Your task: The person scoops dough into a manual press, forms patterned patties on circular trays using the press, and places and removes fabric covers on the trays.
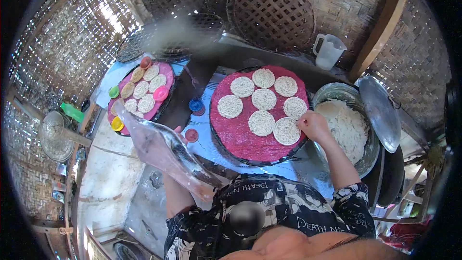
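Observation:
My left hand (181, 134) is mostly hidden behind a long, see-through plastic piping bag (161, 147), which it holds up and which tapers to a tip at the upper left. A round tray lined with pink cloth (231, 139) carries several white discs of squiggly piped dough (263, 99). At its right front edge, my right hand (314, 126) pinches the rim of a thin pale ring around the nearest disc (286, 131). The fingertips partly cover that rim.
A second tray (166, 74) at left holds more discs and coloured plastic cups. A blue cup (196, 105) and red cup (191, 135) stand between the trays. To the right are a dough basin (342, 130) and metal lid (380, 114). Behind are woven trays (272, 12) and a jug (330, 52).

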The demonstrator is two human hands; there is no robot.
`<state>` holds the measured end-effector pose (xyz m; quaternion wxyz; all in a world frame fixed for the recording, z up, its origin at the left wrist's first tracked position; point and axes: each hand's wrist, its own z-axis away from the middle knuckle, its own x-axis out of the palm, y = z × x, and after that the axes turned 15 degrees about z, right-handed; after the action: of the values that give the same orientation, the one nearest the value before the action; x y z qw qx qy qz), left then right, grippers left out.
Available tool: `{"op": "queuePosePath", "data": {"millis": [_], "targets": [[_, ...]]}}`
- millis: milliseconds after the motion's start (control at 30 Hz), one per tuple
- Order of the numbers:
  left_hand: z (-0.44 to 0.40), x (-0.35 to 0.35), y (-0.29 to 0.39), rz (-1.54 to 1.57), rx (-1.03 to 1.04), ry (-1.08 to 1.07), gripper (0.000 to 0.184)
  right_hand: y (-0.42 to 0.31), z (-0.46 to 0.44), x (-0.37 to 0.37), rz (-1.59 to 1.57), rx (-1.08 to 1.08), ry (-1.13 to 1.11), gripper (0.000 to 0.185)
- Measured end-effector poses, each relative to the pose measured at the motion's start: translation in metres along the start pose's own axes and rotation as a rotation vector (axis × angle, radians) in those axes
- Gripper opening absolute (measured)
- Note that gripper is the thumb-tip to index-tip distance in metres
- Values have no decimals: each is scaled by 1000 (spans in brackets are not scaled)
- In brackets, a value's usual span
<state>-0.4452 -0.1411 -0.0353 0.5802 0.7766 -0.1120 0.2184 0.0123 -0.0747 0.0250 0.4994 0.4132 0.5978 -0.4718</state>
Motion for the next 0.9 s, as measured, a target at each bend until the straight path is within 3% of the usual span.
{"op": "queuePosePath", "data": {"millis": [267,433,600,900], "targets": [[17,-11,3,-13,49,51,52,-23,2,-30,-60,-97,118,18],[23,-10,-4,-25,56,46,51,-83,-30,-11,-57,-391,137,19],[32,-16,-6,-18,55,64,51,-130,-58,19,-24,-418,87,17],[43,-32,-4,-47,62,109,51,-138,-68,28,62,-430,26,16]]}}
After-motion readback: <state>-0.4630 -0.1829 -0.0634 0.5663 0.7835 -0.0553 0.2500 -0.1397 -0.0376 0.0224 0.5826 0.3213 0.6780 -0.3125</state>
